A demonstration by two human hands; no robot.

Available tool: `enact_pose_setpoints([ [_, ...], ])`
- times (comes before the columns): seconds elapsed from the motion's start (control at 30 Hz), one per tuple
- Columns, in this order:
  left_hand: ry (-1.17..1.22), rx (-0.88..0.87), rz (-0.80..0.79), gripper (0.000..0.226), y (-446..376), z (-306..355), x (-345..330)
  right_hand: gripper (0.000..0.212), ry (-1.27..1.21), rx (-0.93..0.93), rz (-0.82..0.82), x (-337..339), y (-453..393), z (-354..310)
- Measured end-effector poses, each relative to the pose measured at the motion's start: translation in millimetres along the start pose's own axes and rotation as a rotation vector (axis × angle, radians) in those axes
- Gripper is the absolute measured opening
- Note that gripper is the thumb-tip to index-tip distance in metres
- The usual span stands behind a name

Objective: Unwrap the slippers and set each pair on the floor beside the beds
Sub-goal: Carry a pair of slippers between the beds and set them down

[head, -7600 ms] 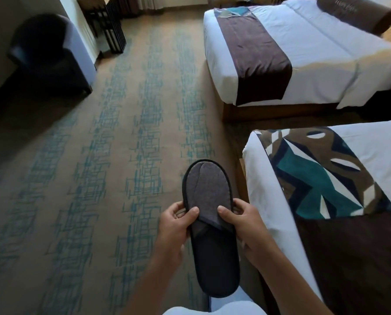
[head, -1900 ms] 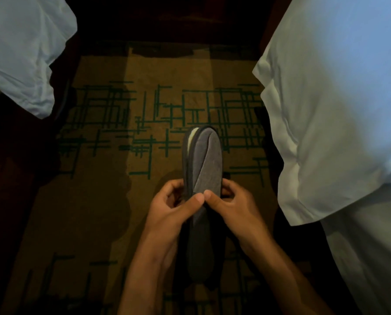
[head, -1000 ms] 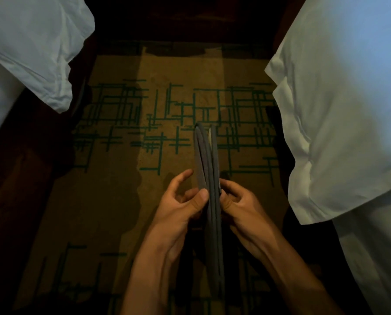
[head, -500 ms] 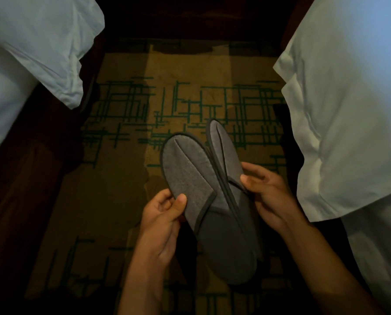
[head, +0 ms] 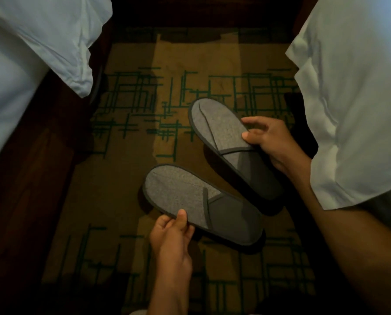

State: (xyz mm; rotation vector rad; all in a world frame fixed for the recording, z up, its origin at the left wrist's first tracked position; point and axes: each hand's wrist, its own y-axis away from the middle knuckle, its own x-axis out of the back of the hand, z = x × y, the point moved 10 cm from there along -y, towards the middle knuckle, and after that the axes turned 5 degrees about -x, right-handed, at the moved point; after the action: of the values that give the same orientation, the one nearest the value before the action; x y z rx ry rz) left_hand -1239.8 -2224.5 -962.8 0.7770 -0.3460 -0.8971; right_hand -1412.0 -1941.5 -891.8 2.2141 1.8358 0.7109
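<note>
Two flat grey slippers with dark trim are apart, one in each hand, low over the carpet between two beds. My left hand (head: pixel 174 233) pinches the near edge of the left slipper (head: pixel 190 196), which lies nearly level with its toe to the left. My right hand (head: pixel 269 139) grips the right side of the right slipper (head: pixel 221 130), toe pointing away and left, heel toward me. No wrapper is on either slipper. Whether they touch the floor I cannot tell.
White bedding hangs at the left (head: pixel 53 42) and at the right (head: pixel 353 98), with dark bed frames below. A brown carpet with green line pattern (head: pixel 144 98) runs between them. A dark piece of furniture closes the far end (head: pixel 201 12).
The pair, pressed together a second ago, has been split. My left hand took one slipper down and left; my right hand carried the other up and right. Both sit lower toward the carpet.
</note>
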Motion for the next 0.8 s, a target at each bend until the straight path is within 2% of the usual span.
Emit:
enact_pose_setpoints([
  [0.1,0.007,0.015,0.068,0.013,8.7,-16.6,0.7,0.043,0.153,0.038,-0.029,-15.8,-9.7,5.6],
  [0.3,0.021,0.054,0.236,0.014,26.1,-48.6,6.0,0.044,0.461,0.131,-0.203,-61.5,-22.9,13.9],
  [0.47,0.039,0.058,0.357,0.022,30.3,-58.5,16.7,0.044,0.582,0.168,-0.225,-80.8,-29.3,14.6],
  [0.8,0.070,0.028,0.342,0.024,23.0,-64.4,13.8,0.044,0.758,0.330,-0.201,-101.9,-27.0,11.4],
])
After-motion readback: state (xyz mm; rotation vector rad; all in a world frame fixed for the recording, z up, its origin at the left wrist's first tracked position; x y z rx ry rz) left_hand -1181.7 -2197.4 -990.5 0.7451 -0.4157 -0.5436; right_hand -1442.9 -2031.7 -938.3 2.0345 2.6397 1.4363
